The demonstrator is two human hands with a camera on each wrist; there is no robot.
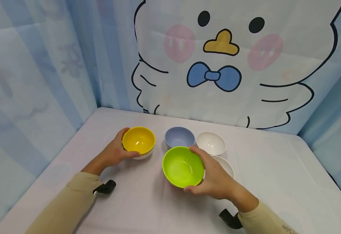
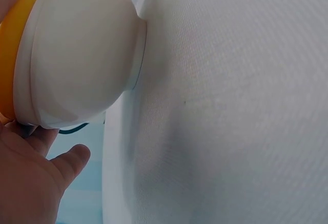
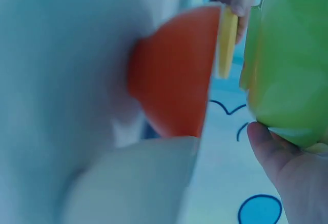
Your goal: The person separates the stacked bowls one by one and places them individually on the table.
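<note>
On the left, my left hand (image 1: pixel 116 152) grips a yellow bowl (image 1: pixel 139 139) nested in a white bowl (image 2: pixel 84 49), thumb on the near side and fingers round the far side. The white bowl's foot is close over the table in the left wrist view. My right hand (image 1: pixel 215 175) holds a bright green bowl (image 1: pixel 183 166) by its right side, tilted toward the head camera and raised above the table. An orange-red bowl (image 3: pixel 174 70) sits upright on the table in the right wrist view; the green bowl hides it from the head camera.
Behind the green bowl stands a blue bowl (image 1: pixel 179 138), with a white bowl (image 1: pixel 211 143) to its right. Another white bowl (image 1: pixel 226 166) is partly hidden by my right hand. The pale tablecloth (image 1: pixel 129 204) ends at a printed curtain (image 1: pixel 170 91).
</note>
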